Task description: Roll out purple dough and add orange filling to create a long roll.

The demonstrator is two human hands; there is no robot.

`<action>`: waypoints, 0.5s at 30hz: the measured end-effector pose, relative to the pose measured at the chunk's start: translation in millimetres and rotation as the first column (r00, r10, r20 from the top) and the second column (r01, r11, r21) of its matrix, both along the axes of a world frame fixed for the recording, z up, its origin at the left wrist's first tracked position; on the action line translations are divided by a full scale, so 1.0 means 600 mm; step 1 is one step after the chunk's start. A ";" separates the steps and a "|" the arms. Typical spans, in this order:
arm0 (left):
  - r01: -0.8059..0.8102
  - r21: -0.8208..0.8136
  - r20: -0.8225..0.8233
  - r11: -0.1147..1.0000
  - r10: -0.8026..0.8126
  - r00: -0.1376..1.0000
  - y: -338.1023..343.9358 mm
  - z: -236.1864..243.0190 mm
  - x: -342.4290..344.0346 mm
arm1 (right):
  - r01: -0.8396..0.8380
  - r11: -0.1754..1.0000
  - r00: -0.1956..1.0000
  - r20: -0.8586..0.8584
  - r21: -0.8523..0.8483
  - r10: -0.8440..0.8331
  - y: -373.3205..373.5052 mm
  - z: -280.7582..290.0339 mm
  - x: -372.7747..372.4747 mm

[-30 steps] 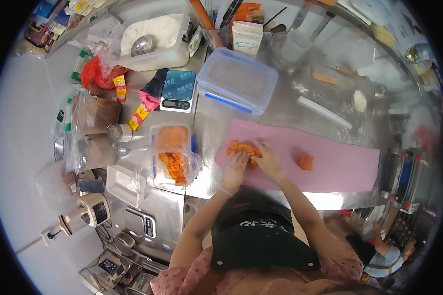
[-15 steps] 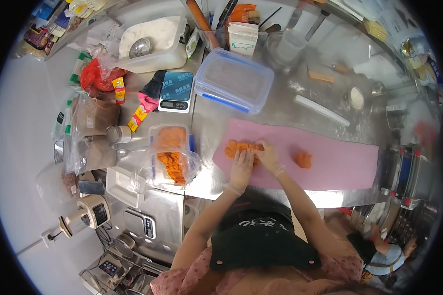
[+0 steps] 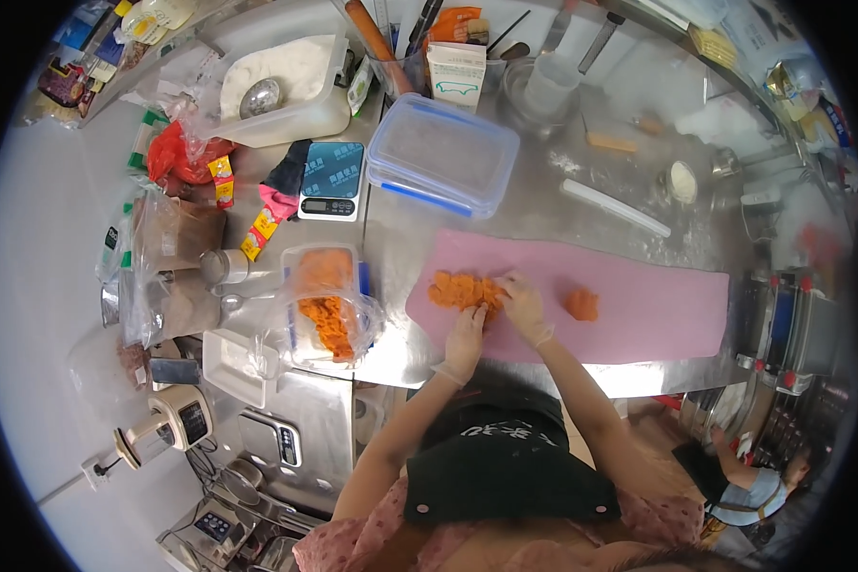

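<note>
On the pink mat (image 3: 667, 305) lies a lumpy, elongated mass of orange dough (image 3: 453, 289). My left hand (image 3: 466, 338), in a thin translucent glove, has its fingers curled on the dough's lower edge. My right hand (image 3: 522, 307), also gloved, grips the right end of that mass, fingertips partly hidden. A separate orange lump (image 3: 582, 303) sits to the right. Left of the mat is a plastic-draped container (image 3: 326, 329) holding more orange dough.
A lidded box (image 3: 440, 153) and a scale (image 3: 332, 181) stand behind, near a flour tub (image 3: 286, 86). A white roller (image 3: 615, 207) lies at back right, a white tray (image 3: 238, 362) at front left. Another person (image 3: 753, 491) is partly visible at lower right.
My left fingers have drawn back from over the orange mass toward its lower edge and curled. My right hand stays at its right end, with slight finger movement.
</note>
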State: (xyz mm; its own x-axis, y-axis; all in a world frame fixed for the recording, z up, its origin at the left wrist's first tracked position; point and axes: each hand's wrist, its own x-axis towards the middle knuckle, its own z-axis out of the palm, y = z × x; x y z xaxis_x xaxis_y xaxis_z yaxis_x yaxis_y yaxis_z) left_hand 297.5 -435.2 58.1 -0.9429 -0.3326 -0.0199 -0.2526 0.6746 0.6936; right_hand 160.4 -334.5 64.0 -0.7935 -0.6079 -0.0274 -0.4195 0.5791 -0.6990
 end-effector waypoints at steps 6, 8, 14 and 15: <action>0.179 -0.186 0.046 0.966 -0.174 0.984 -0.021 -0.022 -0.029 | -0.144 0.989 0.965 -0.216 0.039 0.149 0.005 0.001 0.000; 0.167 -0.162 0.059 0.973 -0.159 0.985 -0.021 -0.018 -0.027 | -0.140 0.990 0.978 -0.151 0.025 0.142 0.014 0.003 0.001; 0.079 -0.076 -0.129 0.994 -0.088 0.988 -0.048 0.034 -0.052 | -0.126 0.991 0.986 -0.100 0.037 0.129 0.029 0.052 0.011; 0.120 -0.137 -0.169 0.983 -0.143 0.975 -0.057 0.039 -0.067 | -0.176 0.981 0.976 -0.113 0.083 0.185 0.027 0.059 0.007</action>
State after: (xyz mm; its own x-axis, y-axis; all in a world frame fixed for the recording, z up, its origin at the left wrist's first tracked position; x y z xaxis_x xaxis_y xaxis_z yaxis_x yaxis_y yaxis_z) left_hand 257.1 -469.6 81.3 -0.9632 -0.1949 0.1849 -0.0369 0.7778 0.6275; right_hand 164.8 -318.2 99.5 -0.6712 -0.7412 0.0124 -0.5997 0.5331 -0.5967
